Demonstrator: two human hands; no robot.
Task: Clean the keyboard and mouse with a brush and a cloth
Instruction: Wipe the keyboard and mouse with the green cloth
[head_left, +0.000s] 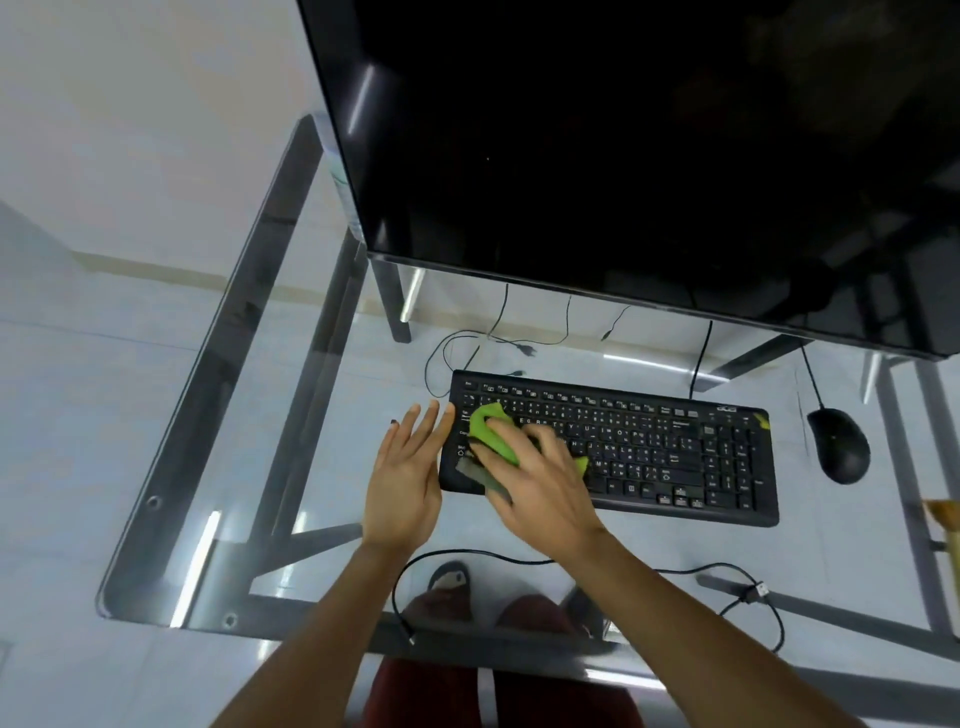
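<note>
The keyboard (613, 447) lies on the counter (218, 415) before the monitor (623, 156), with the mouse (839, 444) to its right, the cloth (491, 431) on its left end, and the left hand (408, 478) beside that end.

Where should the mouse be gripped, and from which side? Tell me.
Grip the mouse across its wider rounded rear hump, fingers on its two long flanks, coming from above on the near side. Its cable leaves the far tip, and the keyboard lies apart, leaving both flanks free.
</note>
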